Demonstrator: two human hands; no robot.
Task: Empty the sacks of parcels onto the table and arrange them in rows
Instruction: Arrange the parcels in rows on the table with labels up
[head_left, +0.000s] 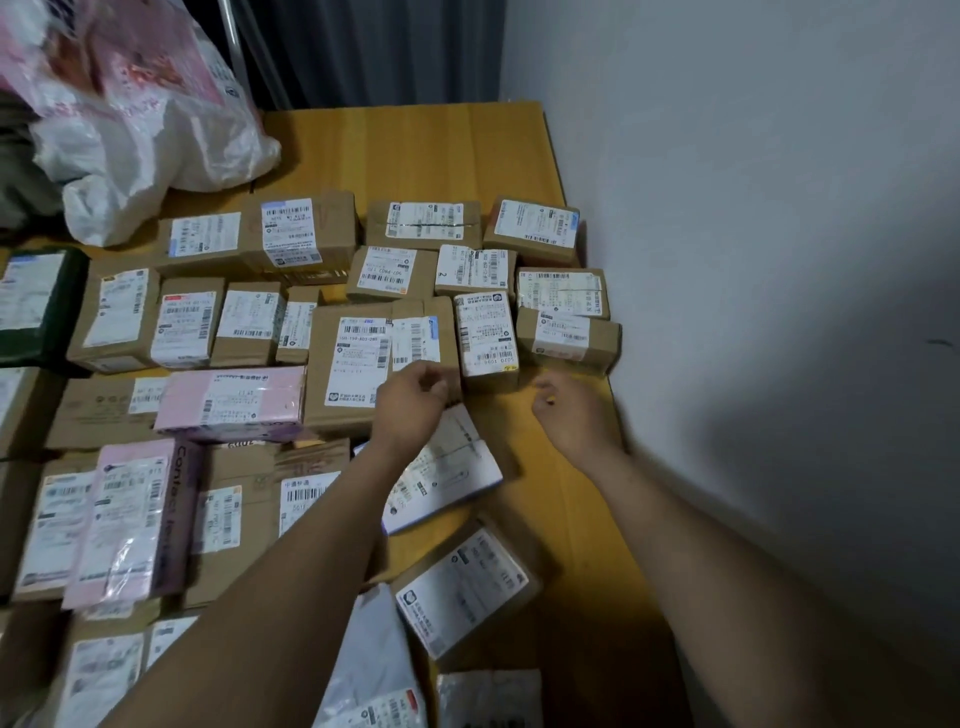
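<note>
Brown cardboard parcel (353, 364) is met at its corner by the left hand (410, 402), grip unclear; right hand (569, 413) is held slack.

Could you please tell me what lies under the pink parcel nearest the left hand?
A brown cardboard box pokes out leftward from beneath the pink parcel, its label partly covered. Anything else below is hidden.
</note>
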